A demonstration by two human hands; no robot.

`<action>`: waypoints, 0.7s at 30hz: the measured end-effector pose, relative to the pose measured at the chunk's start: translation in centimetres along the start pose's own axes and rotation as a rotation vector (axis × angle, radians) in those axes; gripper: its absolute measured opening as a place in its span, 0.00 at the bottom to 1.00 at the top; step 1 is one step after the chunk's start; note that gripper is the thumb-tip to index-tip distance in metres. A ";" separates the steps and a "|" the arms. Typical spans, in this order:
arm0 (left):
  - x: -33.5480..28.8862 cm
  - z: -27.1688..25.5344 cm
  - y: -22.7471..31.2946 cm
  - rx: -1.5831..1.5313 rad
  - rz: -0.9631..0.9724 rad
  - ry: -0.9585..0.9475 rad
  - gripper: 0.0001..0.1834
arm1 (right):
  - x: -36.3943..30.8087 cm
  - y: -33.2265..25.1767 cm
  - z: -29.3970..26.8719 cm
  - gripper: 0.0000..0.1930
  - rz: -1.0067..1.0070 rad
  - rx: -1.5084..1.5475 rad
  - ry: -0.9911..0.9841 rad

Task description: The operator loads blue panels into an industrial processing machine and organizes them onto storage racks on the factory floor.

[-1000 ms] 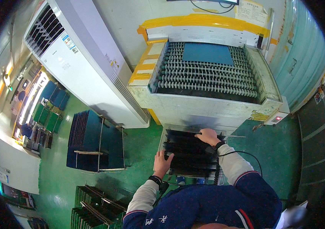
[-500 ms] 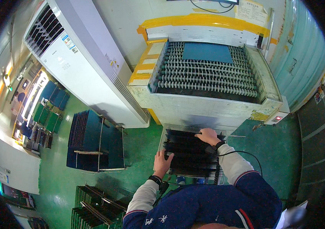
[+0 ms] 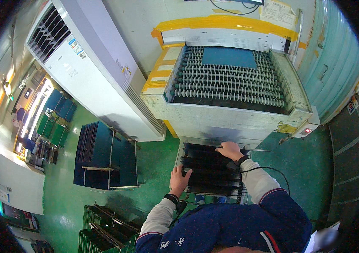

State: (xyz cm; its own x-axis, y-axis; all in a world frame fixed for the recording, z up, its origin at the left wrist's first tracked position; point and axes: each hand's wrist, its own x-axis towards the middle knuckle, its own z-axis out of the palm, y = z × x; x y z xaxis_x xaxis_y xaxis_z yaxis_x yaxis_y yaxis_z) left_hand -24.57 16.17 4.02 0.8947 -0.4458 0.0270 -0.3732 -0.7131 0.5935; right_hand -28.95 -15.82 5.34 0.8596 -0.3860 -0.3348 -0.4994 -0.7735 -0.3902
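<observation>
Below the front of the roller machine stands a rack (image 3: pixel 213 195) filled with upright dark panels (image 3: pixel 213 177). My left hand (image 3: pixel 180 179) rests at the rack's left side, thumb and fingers spread apart near the panel edges. On the far right part of the panels lies my right hand (image 3: pixel 230 151), its fingers stretched leftward over the top edges; their undersides are hidden. Neither hand visibly lifts a panel. A flat blue panel (image 3: pixel 230 57) lies on the rows of white rollers (image 3: pixel 230 93) at the machine's back.
A second rack of dark blue panels (image 3: pixel 122 156) stands on the green floor to the left, with another rack of panels (image 3: pixel 99 227) nearer me. A tall white air conditioner (image 3: pixel 91 71) rises behind. A black cable (image 3: pixel 272 168) runs from my right wrist.
The blue panel on the rollers has shifted very slightly toward the back. Both my hands stay where they were.
</observation>
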 end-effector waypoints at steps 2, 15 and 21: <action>0.0 0.0 0.1 0.001 -0.008 -0.009 0.32 | 0.0 0.1 0.0 0.27 0.005 0.003 0.004; -0.2 -0.3 0.3 0.007 0.007 -0.005 0.33 | 0.6 0.8 0.5 0.25 -0.014 0.076 0.039; 0.1 0.0 -0.6 0.015 0.014 0.024 0.32 | 1.2 0.7 0.8 0.22 -0.069 0.082 0.004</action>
State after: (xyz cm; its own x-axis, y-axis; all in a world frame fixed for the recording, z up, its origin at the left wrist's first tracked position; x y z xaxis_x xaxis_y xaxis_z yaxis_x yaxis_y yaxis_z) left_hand -24.27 16.54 3.65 0.8949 -0.4428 0.0551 -0.3894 -0.7147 0.5810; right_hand -28.32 -16.44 4.00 0.8927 -0.3351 -0.3014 -0.4458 -0.7546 -0.4815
